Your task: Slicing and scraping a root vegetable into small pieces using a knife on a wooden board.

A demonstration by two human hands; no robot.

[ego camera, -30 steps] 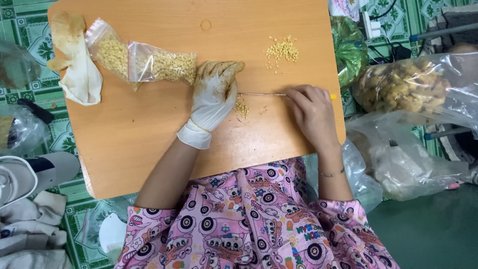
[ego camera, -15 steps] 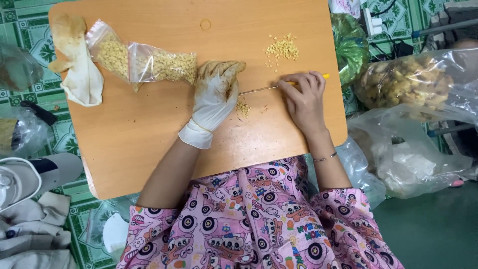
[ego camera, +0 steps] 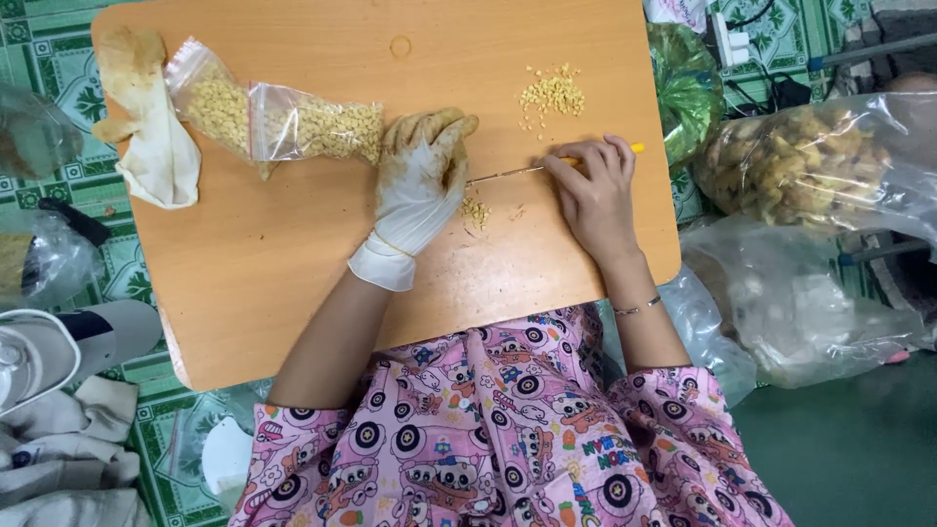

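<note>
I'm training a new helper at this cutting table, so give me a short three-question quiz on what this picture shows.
1. True or false: the left hand wears a stained white glove.
2. What does the bare right hand hold? A) a spoon B) a thin knife with a yellow handle C) a brush
3. Where does the spare glove lie on the wooden board?

Key
1. True. Its fingers rest flat on the board, next to the clear bags of yellow pieces.
2. B. The blade points toward the gloved hand, above a few small cut bits.
3. At the far left corner, beside the bags; the small pile of pieces sits to the right.
</note>
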